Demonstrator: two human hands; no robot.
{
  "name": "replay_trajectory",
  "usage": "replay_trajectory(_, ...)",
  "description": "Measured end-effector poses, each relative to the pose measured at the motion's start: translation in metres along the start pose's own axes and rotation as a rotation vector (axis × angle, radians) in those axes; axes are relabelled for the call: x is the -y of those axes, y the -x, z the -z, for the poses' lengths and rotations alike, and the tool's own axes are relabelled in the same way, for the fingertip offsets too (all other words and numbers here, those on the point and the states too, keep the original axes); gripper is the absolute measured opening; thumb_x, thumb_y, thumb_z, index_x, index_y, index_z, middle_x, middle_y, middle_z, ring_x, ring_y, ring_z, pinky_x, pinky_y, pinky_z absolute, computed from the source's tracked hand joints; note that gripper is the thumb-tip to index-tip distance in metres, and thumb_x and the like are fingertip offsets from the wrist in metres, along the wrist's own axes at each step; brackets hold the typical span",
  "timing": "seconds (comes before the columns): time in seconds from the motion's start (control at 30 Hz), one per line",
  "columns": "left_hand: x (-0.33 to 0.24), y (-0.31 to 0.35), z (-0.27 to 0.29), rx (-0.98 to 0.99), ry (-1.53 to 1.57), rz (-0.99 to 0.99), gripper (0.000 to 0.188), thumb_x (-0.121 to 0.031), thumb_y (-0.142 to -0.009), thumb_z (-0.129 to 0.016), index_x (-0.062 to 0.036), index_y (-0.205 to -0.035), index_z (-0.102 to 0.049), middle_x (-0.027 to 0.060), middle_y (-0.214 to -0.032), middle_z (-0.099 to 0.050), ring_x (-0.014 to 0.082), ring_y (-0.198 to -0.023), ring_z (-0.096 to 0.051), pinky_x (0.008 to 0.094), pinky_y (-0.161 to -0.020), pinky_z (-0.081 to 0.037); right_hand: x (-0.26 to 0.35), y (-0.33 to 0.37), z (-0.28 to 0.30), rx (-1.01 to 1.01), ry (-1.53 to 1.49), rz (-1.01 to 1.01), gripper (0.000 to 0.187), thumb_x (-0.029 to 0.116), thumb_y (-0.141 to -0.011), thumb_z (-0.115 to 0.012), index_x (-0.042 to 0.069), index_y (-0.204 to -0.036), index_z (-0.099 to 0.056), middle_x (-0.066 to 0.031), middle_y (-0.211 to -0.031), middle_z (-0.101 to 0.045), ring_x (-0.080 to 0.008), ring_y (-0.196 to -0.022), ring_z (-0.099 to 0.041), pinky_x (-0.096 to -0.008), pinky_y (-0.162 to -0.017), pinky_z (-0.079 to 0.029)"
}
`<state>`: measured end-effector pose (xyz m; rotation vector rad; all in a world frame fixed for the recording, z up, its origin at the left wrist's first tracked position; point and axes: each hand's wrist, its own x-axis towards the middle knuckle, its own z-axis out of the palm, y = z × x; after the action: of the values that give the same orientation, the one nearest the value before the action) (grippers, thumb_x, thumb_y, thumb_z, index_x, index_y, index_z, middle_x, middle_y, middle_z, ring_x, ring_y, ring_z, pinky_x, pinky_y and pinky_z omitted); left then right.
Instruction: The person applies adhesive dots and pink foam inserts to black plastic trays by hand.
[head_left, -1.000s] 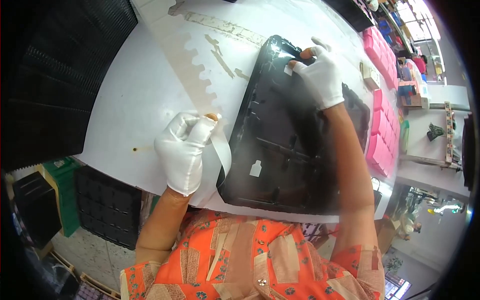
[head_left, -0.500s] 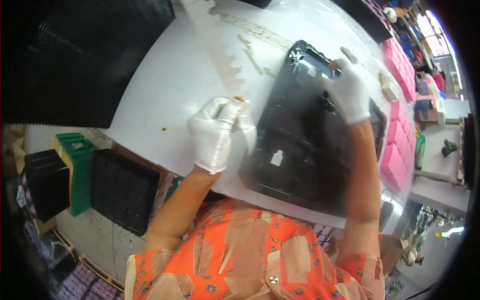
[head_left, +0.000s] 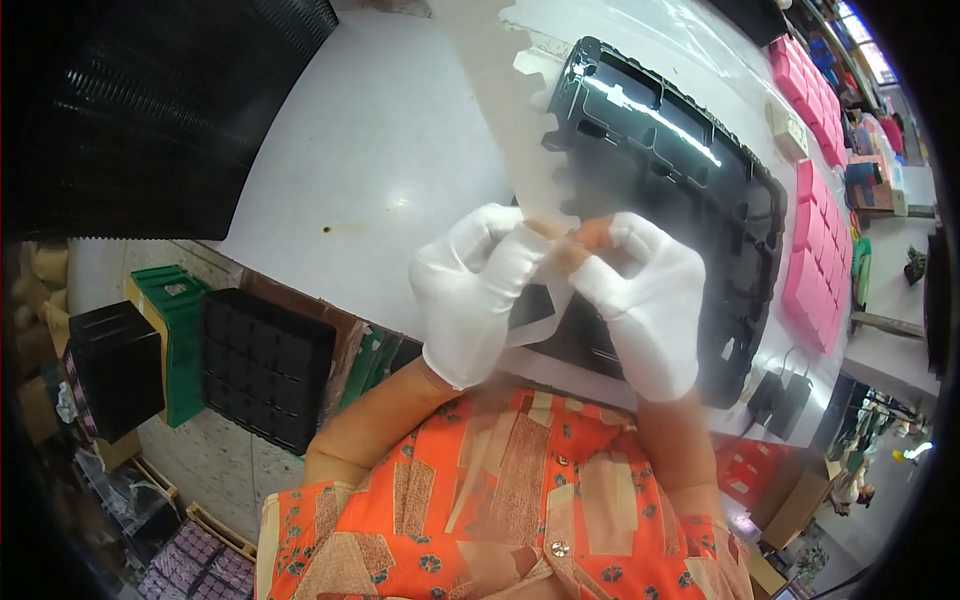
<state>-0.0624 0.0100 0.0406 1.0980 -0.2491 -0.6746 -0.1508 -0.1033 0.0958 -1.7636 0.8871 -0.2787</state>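
Note:
My left hand (head_left: 470, 290), in a white glove with bare fingertips, pinches a translucent whitish strip (head_left: 495, 90) with a jagged, notched edge. My right hand (head_left: 650, 300), gloved alike, has its thumb and finger closed on the same strip, right beside the left fingertips. The strip runs from the top of the picture down through both hands and hangs a little below them. Beneath and beyond my right hand lies a glossy black moulded tray (head_left: 735, 220) with several compartments, partly hidden by hands and strip.
Black ridged stacked trays (head_left: 170, 130) fill the far left of the white table (head_left: 340, 170). Pink moulded trays (head_left: 820, 260) and a small white box (head_left: 788, 130) line the right. Left of the table stand a black tray (head_left: 268, 368) and a green crate (head_left: 180, 350).
My right hand has come from the tray's far right side back to my left hand and onto the strip. The left hand has shifted slightly right. The view has tilted somewhat.

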Motion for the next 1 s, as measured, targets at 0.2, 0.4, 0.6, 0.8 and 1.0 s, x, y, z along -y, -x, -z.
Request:
replay_trajectory(0.2,0.008,-0.006,-0.005,-0.022,-0.203,-0.194,0.007,-0.002,-0.092,-0.071,0.0036,-0.096,-0.070,0.0036,-0.087,-0.071,0.0068,-0.079,-0.064,0.0222,-0.070,-0.051,-0.011,0.005,0.005,-0.011,-0.053,-0.019,0.010,0.005,-0.082,-0.076,0.000,-0.091,-0.074,-0.0017,-0.080,-0.072,-0.0062,-0.070,-0.061,-0.0229,-0.064,-0.047)
replay_trajectory(0.4,0.000,-0.004,-0.023,-0.107,-0.100,-0.006,0.005,-0.002,-0.092,-0.070,0.0027,-0.092,-0.070,0.0025,-0.079,-0.069,0.0059,-0.073,-0.062,0.0234,-0.063,-0.051,-0.055,0.012,-0.003,-0.487,0.587,1.255,0.032,0.004,-0.060,-0.078,0.004,-0.091,-0.071,-0.0063,-0.107,-0.067,-0.0263,-0.093,-0.063,-0.0466,-0.084,-0.049)
replay_trajectory(0.6,-0.015,-0.040,0.059,0.186,-1.197,-0.505,0.013,-0.004,-0.090,-0.068,-0.0084,-0.099,-0.075,0.0031,-0.083,-0.064,0.0116,-0.068,-0.059,0.0276,-0.063,-0.048,-0.040,0.011,0.071,-0.636,0.341,0.637,0.003,0.000,-0.088,-0.071,0.001,-0.089,-0.068,-0.0139,-0.118,-0.066,-0.0295,-0.105,-0.065,-0.0452,-0.094,-0.052)
replay_trajectory(0.8,-0.074,-0.091,0.176,-0.215,-1.038,-0.059,0.021,-0.019,-0.097,-0.066,-0.0014,-0.105,-0.075,-0.0046,-0.076,-0.048,0.0054,-0.065,-0.039,0.0226,-0.056,-0.033,-0.122,-0.056,0.228,-0.574,0.674,0.481,0.007,0.007,-0.088,-0.071,0.003,-0.093,-0.071,-0.0171,-0.119,-0.068,-0.0313,-0.112,-0.065,-0.0379,-0.099,-0.050)
replay_trajectory(1.0,-0.074,-0.061,0.138,-0.836,-1.693,-0.852,0.056,-0.038,-0.099,-0.064,0.0004,-0.140,-0.058,0.0200,-0.136,-0.062,0.0305,-0.119,-0.063,0.0372,-0.104,-0.048,-0.153,-0.086,0.260,-0.434,0.884,0.547,0.008,0.009,-0.085,-0.073,0.005,-0.092,-0.073,-0.0174,-0.123,-0.067,-0.0349,-0.115,-0.062,-0.0393,-0.099,-0.049)
